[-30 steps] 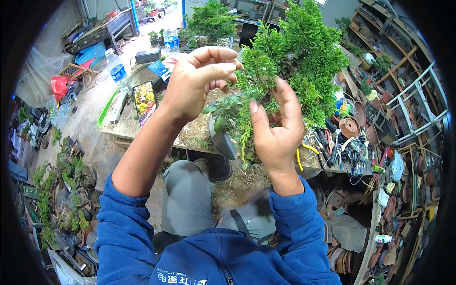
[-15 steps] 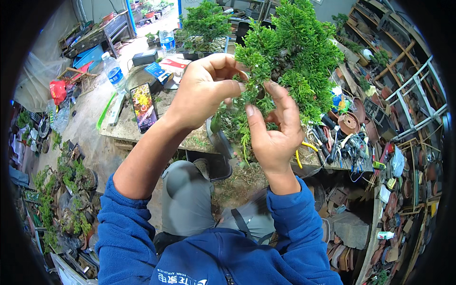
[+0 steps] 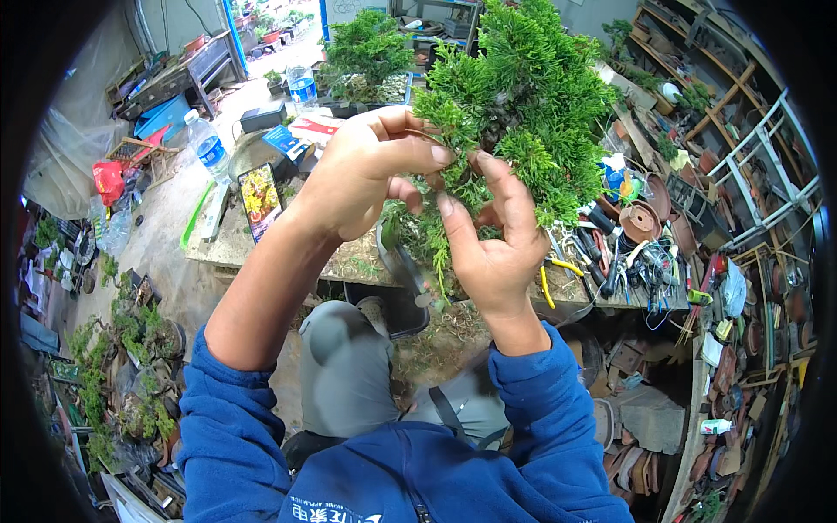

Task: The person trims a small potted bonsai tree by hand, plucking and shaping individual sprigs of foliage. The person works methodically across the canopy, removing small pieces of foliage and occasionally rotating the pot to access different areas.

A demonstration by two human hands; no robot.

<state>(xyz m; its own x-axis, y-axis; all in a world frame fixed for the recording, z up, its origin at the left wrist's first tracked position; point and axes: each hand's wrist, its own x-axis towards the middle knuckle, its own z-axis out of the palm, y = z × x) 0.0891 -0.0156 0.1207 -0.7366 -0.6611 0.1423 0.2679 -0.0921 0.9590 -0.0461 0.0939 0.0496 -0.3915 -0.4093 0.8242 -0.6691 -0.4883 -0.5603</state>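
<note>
A small bonsai juniper (image 3: 558, 105) with dense green foliage stands in front of me. At its left side my left hand (image 3: 370, 166) is closed, thumb and forefinger pinched on a branch; a thin brown strand, perhaps wire, shows by the forefinger. Close by, my right hand (image 3: 501, 240) has its fingers curled round the same branch from the right, thumb and forefinger bent toward it. Leaves and fingers hide the exact grip points. A lighter green sprig (image 3: 438, 253) hangs below, between the hands.
On the worktable stand a phone (image 3: 260, 202), a water bottle (image 3: 207, 146) and another bonsai (image 3: 370, 54). Yellow-handled pliers (image 3: 549, 281) and a heap of tools (image 3: 649, 270) lie to the right, near a brown clay pot (image 3: 641, 222). A dark bin (image 3: 403, 307) stands below the table's edge.
Both hands and the foliage have shifted slightly left in view. My left thumb has straightened over the branch, and my right thumb and forefinger have moved closer to it.
</note>
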